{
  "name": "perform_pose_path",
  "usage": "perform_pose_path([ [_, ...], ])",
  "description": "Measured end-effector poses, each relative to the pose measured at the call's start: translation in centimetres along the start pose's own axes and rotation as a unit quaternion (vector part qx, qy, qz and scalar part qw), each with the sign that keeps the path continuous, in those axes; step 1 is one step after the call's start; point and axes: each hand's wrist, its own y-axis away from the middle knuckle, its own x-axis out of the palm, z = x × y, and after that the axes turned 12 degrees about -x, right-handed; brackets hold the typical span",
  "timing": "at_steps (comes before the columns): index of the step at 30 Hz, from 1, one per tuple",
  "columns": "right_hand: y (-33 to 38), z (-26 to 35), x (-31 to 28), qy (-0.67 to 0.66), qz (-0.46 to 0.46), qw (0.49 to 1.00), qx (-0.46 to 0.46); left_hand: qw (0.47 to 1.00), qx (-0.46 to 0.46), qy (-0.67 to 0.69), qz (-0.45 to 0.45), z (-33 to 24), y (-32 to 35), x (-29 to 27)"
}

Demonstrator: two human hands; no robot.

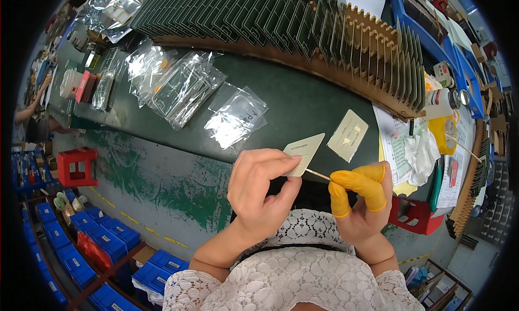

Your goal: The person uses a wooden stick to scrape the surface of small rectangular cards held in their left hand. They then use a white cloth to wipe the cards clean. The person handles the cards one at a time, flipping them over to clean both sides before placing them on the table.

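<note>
Dark green, the desk (pixel 303 103) stretches across my view, its front edge worn and patchy; along its far side runs a long brown slotted rack (pixel 373 51) with many green boards standing on edge in it, too many for me to count. On the left half I see clear plastic bags (pixel 178 86) lying loose, some with green boards inside; one clear bag (pixel 236 118) lies alone nearer the middle, just beyond my hands. I count two small cream cards: one cream card (pixel 304 153) is pinched between thumb and fingers of my left hand (pixel 262 189), held above the desk's near edge; the second cream card (pixel 347 135) lies flat on the desk just to its right, with small gold marks on it. My right hand (pixel 359 200) wears three yellow finger cots (pixel 357 178) and grips a thin wooden stick (pixel 318 174), its tip touching the lower edge of the held card. To the right lie printed paper sheets (pixel 397 143), a crumpled white cloth (pixel 423 154), a yellow tape roll (pixel 443 133) and a white bottle (pixel 440 103). Below the desk I count two red stools, one red stool (pixel 75 167) at left and another red stool (pixel 413 216) at right; blue bins (pixel 102 238) stand in rows on the floor at lower left, their white labels too small to read.
</note>
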Motion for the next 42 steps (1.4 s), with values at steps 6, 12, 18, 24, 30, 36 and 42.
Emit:
perform_pose_path([
  [6, 0.0, -0.1, 0.0, 0.004, 0.001, 1.0, 0.01, 1.0, 0.0, 0.004, -0.001, 0.1, 0.0, 0.0],
  [12, -0.2, -0.2, 0.0, 0.006, -0.016, 0.999, 0.031, 1.0, -0.002, 0.001, 0.0, -0.1, -0.1, 0.1],
  [18, -0.2, -0.9, -0.1, 0.031, -0.054, 0.998, 0.032, 0.999, -0.036, -0.017, 0.02, -0.6, -0.4, 0.1],
  [24, 0.2, -1.8, -0.4, 0.061, -0.064, 0.995, 0.04, 0.998, -0.041, -0.026, 0.039, -0.5, -0.7, 0.1],
  [30, 1.6, -3.9, -1.8, 0.113, -0.046, 0.99, 0.075, 0.97, -0.218, 0.061, 0.091, -0.6, -1.3, -0.8],
  [36, 5.1, -6.8, -1.9, 0.162, -0.009, 0.982, 0.099, 0.831, -0.434, 0.311, 0.157, -0.3, -2.4, -1.5],
  [42, 5.4, -7.3, -1.1, 0.195, -0.003, 0.977, 0.082, 0.789, -0.467, 0.346, 0.201, -0.6, -2.4, -1.5],
])
